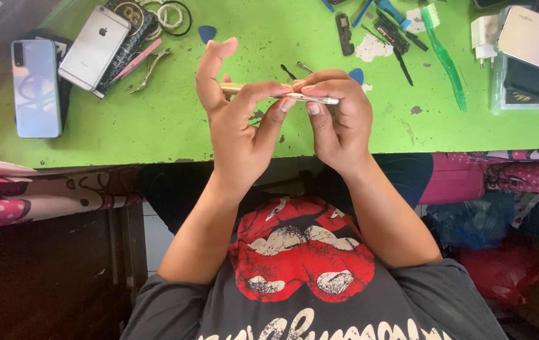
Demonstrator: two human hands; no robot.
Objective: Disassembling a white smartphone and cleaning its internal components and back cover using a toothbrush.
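Head view: a slim gold-coloured phone point(282, 93) is held edge-on above the green bench point(156, 119), so only its thin side shows, pale metal with a brighter silvery end toward the right. The left hand point(241, 119) has its grip closed on the phone's left part, thumb and middle fingers pinching it, forefinger raised free. The right hand point(339, 116) has its grip closed over the right end, fingers curled on top. A blue pick point(207, 33) lies beyond.
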